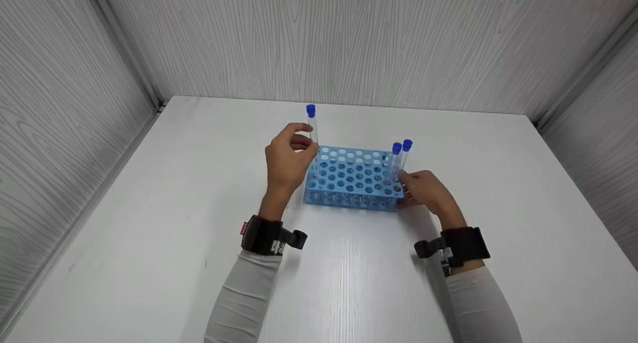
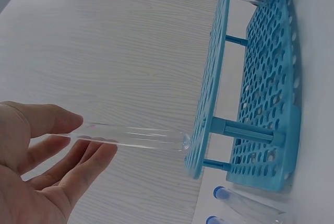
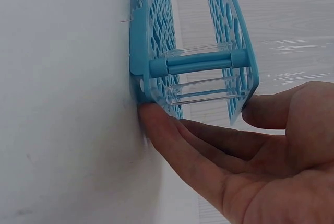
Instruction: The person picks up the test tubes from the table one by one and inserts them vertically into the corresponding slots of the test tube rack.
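Note:
Between thumb and fingers, my left hand [image 1: 289,158] pinches a clear test tube [image 1: 313,128] with a blue cap, held roughly upright. Its rounded bottom meets or nearly meets the top plate at the left end of the blue test tube rack [image 2: 222,125]; I cannot tell whether it is in a hole. My right hand [image 1: 423,191] grips the rack's right end, thumb at the top plate and fingers low on the side, as the right wrist view shows. Two blue-capped test tubes, one nearer [image 1: 396,149] and one farther [image 1: 406,146], stand in the rack beside that hand.
More blue-capped tubes [image 2: 242,203] lie on the table beyond the rack's left end in the left wrist view. The rack stands on a white table [image 1: 339,273], with wood-grain panels [image 1: 349,44] behind and at both sides. Each wrist wears a black camera band [image 1: 264,236].

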The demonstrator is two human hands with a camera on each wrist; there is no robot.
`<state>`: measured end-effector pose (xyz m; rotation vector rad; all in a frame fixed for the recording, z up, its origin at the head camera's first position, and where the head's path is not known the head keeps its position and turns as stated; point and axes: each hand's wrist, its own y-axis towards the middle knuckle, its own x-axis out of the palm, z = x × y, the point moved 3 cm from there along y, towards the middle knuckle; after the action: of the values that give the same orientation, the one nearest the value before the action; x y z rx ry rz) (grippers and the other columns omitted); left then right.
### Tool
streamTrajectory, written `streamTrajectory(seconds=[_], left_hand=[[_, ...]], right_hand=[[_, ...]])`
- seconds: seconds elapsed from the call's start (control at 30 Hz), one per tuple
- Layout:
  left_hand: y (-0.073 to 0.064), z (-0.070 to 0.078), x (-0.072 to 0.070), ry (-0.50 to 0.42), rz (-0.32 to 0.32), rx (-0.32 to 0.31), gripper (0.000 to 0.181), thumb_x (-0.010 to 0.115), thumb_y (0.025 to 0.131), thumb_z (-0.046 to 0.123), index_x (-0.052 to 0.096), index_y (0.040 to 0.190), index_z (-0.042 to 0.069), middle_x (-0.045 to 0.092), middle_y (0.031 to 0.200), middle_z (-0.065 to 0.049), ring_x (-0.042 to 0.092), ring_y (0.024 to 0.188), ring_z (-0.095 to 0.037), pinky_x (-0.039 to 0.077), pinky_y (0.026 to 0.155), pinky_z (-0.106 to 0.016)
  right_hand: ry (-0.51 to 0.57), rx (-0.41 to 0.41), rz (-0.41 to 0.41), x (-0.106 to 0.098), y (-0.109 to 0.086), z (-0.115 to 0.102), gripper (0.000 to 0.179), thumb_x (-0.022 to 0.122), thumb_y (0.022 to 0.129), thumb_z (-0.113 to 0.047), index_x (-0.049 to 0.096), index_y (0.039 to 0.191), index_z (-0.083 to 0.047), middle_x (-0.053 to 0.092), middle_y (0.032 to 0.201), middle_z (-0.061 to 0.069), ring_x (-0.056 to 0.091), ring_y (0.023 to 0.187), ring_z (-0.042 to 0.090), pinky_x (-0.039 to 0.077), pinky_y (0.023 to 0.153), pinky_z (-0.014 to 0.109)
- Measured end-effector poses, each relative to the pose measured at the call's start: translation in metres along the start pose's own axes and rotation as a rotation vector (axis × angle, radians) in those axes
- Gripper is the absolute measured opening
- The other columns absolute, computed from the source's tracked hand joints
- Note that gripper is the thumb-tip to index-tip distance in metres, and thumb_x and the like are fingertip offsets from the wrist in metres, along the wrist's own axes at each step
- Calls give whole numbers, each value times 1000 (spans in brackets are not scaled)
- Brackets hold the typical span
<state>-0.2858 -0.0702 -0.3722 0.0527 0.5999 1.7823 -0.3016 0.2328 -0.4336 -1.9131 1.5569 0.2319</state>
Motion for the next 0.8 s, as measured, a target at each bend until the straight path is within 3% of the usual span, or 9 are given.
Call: streamTrajectory(seconds=[0.23, 0.8], left_hand=[[-1, -1, 1, 7, -9, 1, 25, 72, 90, 10, 69, 116, 9, 75, 98, -8, 72, 92, -18, 60, 86, -34], [-3, -5, 5, 29, -103, -39, 21, 72, 90, 9, 69, 111, 9, 75, 97, -9, 73, 89, -20, 62, 81, -35]], right_hand=[[-9, 13, 2, 1, 0, -1, 59, 38, 109, -37, 49, 142, 11, 63, 119, 21, 67, 110, 32, 57, 96, 41], [13, 5, -2, 1, 0, -1, 57, 38, 109, -34, 51, 140, 12, 62, 122, 23, 68, 110, 32, 59, 93, 40]])
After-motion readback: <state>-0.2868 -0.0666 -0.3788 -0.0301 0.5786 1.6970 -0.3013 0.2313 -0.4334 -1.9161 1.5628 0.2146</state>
